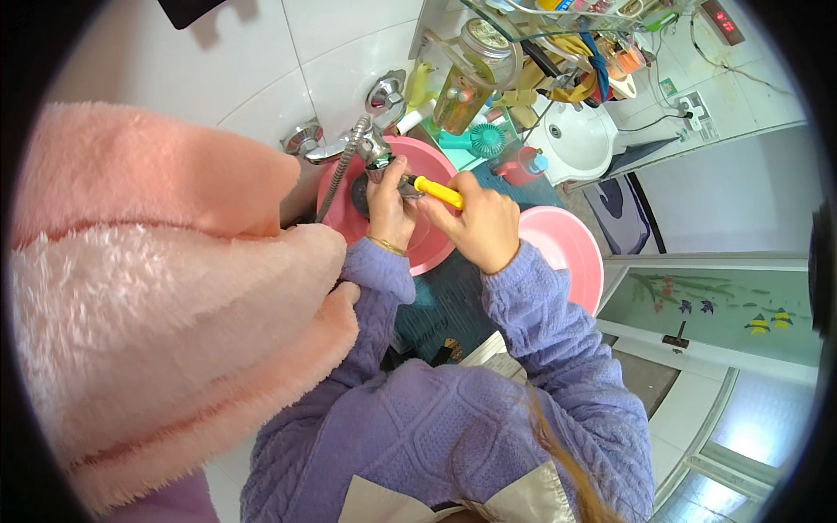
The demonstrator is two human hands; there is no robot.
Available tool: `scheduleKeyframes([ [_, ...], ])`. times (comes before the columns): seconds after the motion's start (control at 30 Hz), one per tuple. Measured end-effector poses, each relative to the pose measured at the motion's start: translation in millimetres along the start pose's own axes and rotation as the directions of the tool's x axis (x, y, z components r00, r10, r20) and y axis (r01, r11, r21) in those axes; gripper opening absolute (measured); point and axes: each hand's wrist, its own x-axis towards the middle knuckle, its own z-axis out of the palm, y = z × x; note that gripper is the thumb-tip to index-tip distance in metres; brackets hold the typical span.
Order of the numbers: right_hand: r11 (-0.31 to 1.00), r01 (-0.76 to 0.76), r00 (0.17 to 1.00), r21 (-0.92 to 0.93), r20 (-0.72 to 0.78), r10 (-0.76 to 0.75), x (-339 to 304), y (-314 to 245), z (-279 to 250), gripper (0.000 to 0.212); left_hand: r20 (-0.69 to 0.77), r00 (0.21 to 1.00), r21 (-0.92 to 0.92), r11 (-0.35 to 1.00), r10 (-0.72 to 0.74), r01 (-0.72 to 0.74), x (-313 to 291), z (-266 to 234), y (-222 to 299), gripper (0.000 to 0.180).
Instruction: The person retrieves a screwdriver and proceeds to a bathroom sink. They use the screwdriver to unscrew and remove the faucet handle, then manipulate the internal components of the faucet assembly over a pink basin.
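My left hand is closed around the lower end of the chrome faucet on the tiled wall, thumb raised along the metal. In my right hand is a yellow-handled screwdriver, its dark end pointing left at the faucet beside my left fingers. Its very tip is hard to make out. Beneath both hands sits a pink basin with something dark and round in it, partly covered. A ribbed metal shower hose hangs down from the faucet, left of my left hand.
Fluffy pink-and-white towels or robes hang close on the left. A second pink basin stands right of my right wrist. Behind are a large jar, a teal round brush, a pink bottle and a white washbasin.
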Motion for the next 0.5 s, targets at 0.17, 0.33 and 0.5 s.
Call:
scheduleKeyframes([
  [0.17,0.996,-0.089,0.993,-0.006,0.079,0.089,16.1,4.3,-0.3,0.042,-0.042,0.999,-0.007,1.000,0.022,-0.022,-1.5,6.6,-0.1,0.014],
  [0.33,0.969,0.238,0.971,-0.063,0.047,-0.236,17.3,19.3,2.5,0.039,-0.049,0.999,-0.028,1.000,-0.015,0.013,0.2,2.2,-4.2,0.016],
  [0.5,0.578,0.777,0.619,-0.250,0.133,-0.774,43.3,26.6,-7.0,0.025,-0.026,0.999,-0.003,0.999,-0.047,0.047,1.3,-3.6,-2.2,0.016],
])
